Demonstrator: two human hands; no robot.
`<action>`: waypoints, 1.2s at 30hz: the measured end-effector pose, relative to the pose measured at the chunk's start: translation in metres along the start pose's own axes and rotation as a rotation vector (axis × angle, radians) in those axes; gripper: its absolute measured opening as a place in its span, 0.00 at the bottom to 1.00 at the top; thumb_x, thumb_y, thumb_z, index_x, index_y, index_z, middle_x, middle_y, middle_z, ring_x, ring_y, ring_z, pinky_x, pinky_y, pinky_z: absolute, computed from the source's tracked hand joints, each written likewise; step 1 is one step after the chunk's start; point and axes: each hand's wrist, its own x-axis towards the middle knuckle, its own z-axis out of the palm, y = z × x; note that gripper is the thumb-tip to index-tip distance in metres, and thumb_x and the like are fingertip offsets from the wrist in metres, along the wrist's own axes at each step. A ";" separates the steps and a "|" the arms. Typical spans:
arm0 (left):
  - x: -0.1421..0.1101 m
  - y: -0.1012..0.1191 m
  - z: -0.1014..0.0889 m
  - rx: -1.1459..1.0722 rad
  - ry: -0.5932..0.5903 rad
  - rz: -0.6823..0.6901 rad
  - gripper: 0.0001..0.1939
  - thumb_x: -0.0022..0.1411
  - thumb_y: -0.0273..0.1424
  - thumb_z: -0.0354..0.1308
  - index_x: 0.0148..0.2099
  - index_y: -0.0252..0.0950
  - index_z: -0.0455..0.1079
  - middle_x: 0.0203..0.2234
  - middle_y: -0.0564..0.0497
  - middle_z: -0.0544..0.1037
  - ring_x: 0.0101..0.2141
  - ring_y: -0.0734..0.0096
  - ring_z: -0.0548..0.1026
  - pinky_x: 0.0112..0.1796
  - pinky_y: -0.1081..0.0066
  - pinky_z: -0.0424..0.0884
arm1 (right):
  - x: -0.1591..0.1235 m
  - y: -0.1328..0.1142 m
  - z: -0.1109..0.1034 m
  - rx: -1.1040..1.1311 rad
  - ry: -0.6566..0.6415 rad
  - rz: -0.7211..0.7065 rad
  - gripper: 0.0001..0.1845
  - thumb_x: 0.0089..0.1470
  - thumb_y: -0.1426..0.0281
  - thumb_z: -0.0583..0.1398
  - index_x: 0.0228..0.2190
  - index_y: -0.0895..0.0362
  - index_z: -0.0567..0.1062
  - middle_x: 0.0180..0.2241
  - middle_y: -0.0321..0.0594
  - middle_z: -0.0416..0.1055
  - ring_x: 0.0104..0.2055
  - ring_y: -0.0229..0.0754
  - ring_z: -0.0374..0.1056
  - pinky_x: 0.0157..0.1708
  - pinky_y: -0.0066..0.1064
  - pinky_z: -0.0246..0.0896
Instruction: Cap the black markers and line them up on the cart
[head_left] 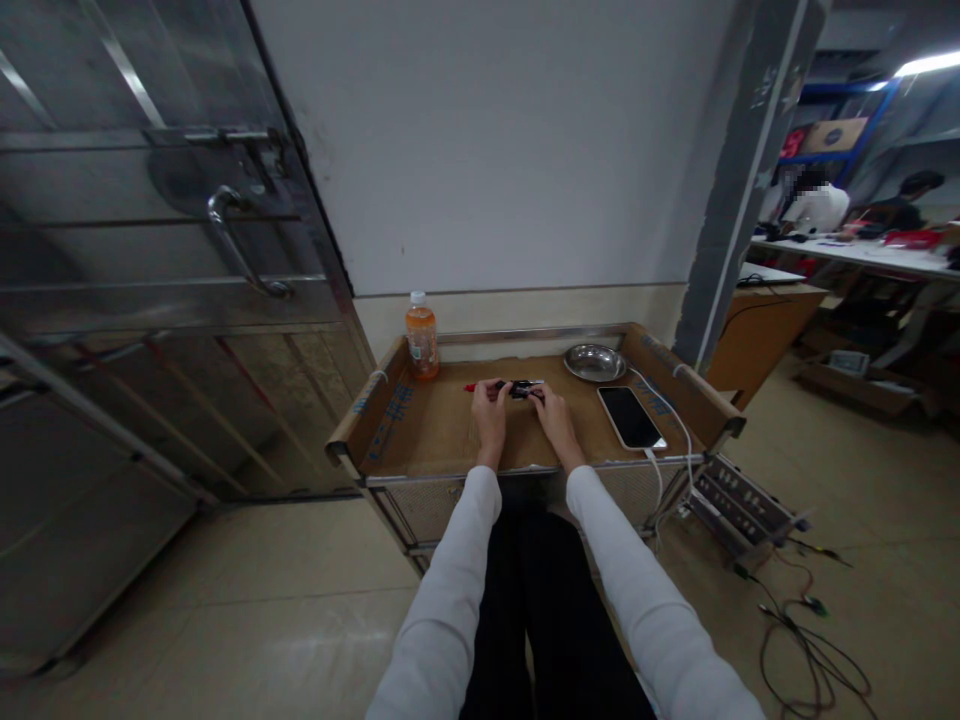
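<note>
Above the cardboard-lined tray (pixel 442 430), both my hands are together on a small black object (pixel 521 389), too small to name. My left hand (pixel 489 412) pinches its left end. On the other side, the fingers of my right hand (pixel 553 410) are closed on its right end. A small red piece (pixel 469 387) shows just left of my left hand; I cannot tell whether it is held or lying on the cardboard. Something thin and light-coloured runs along the far edge of the black object.
A bottle of orange drink (pixel 422 340) stands at the tray's back left. A round metal dish (pixel 594 362) and a phone (pixel 630 418) with a white cable (pixel 681 420) are at the right. Cables (pixel 806 640) lie on the floor. People sit at a far table (pixel 885 258).
</note>
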 end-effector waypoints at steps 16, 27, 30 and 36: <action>-0.001 -0.002 -0.004 0.112 0.009 0.013 0.13 0.61 0.42 0.56 0.35 0.36 0.65 0.31 0.50 0.73 0.32 0.70 0.72 0.38 0.69 0.68 | 0.000 0.004 0.000 -0.064 0.073 0.050 0.13 0.61 0.68 0.50 0.40 0.57 0.73 0.39 0.48 0.76 0.40 0.45 0.72 0.42 0.35 0.64; -0.009 -0.007 0.003 0.487 -0.323 0.097 0.12 0.58 0.39 0.60 0.36 0.34 0.68 0.35 0.46 0.71 0.36 0.65 0.72 0.40 0.66 0.68 | 0.001 0.002 -0.003 -0.099 0.141 0.001 0.17 0.62 0.66 0.48 0.38 0.58 0.74 0.39 0.47 0.72 0.42 0.44 0.68 0.44 0.33 0.61; -0.011 -0.009 0.004 0.555 -0.337 0.129 0.14 0.58 0.38 0.61 0.39 0.33 0.67 0.39 0.42 0.71 0.41 0.60 0.72 0.43 0.63 0.68 | 0.000 -0.001 -0.003 -0.186 0.145 -0.010 0.16 0.62 0.66 0.48 0.38 0.58 0.75 0.39 0.47 0.72 0.42 0.44 0.67 0.44 0.33 0.61; -0.010 -0.011 0.009 0.536 -0.280 0.102 0.11 0.62 0.36 0.56 0.40 0.31 0.65 0.39 0.38 0.71 0.44 0.56 0.71 0.46 0.58 0.67 | -0.001 -0.004 -0.002 -0.263 0.041 -0.008 0.14 0.61 0.69 0.50 0.39 0.58 0.75 0.40 0.47 0.74 0.41 0.43 0.68 0.43 0.31 0.60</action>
